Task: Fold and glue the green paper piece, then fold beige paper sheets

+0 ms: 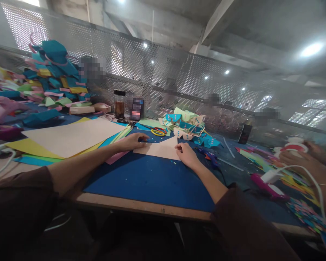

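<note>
A pale pink folded sheet of paper point(161, 149) lies on the blue table mat, with one corner pointing up at its right end. My left hand point(133, 142) rests at its left end, fingers curled and thumb pressed on the paper. At the right edge, my right hand point(187, 153) pinches the same paper between thumb and bent fingers. Just behind the paper lie yellow and red scissors point(158, 132). A blue glue gun point(210, 156) is to the right of my right hand. Part of a pink sheet point(116, 158) shows below my left forearm.
Large coloured sheets point(76, 136) are stacked at left, before a heap of folded blue paper pieces point(55, 72). Dotted paper shapes point(188, 125) lie behind the scissors. A jar point(120, 104) and phone point(137, 108) stand at back. A co-worker's hands point(299, 157) are at right.
</note>
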`<state>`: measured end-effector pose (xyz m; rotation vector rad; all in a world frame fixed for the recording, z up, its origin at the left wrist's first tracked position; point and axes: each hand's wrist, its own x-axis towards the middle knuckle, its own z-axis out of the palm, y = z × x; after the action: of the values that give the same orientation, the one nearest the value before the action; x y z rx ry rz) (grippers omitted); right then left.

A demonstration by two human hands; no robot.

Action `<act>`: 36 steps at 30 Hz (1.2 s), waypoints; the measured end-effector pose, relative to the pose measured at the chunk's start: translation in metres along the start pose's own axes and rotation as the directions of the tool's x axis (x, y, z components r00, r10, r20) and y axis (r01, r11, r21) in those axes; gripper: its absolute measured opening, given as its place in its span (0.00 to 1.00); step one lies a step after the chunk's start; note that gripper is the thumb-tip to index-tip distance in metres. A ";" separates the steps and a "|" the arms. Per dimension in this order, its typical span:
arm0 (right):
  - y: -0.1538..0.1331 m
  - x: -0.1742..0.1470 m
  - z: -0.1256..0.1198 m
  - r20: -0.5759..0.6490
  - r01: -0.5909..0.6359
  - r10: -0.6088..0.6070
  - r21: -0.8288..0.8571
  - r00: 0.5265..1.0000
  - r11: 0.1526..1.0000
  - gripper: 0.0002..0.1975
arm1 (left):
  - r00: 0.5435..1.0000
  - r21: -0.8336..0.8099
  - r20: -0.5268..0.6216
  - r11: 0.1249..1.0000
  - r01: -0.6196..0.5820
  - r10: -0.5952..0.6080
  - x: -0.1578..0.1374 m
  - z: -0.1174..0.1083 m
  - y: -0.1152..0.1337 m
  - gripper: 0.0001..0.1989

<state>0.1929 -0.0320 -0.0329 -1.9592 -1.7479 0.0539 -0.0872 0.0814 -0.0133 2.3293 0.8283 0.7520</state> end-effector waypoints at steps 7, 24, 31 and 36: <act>0.001 0.001 0.000 -0.030 -0.016 0.016 0.014 0.999 1.000 0.13 | 0.998 0.077 0.052 0.996 -0.045 0.041 -0.002 0.006 0.001 0.26; 0.003 0.007 0.002 -0.055 -0.011 0.025 0.246 0.998 0.969 0.12 | 0.996 -0.104 -0.083 0.994 -0.038 0.030 0.001 0.014 0.009 0.17; 0.009 0.014 -0.001 -0.190 0.013 0.055 0.341 0.980 0.940 0.10 | 0.980 -0.416 -0.179 0.910 0.005 -0.088 0.002 0.007 0.014 0.15; 0.008 0.015 -0.002 -0.170 -0.029 0.109 0.415 0.979 0.909 0.12 | 0.955 -0.664 -0.156 0.743 0.088 -0.253 0.004 0.001 0.012 0.16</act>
<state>0.2033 -0.0190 -0.0302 -1.6558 -1.4082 0.2336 -0.0800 0.0761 -0.0051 1.5310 0.7140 1.0524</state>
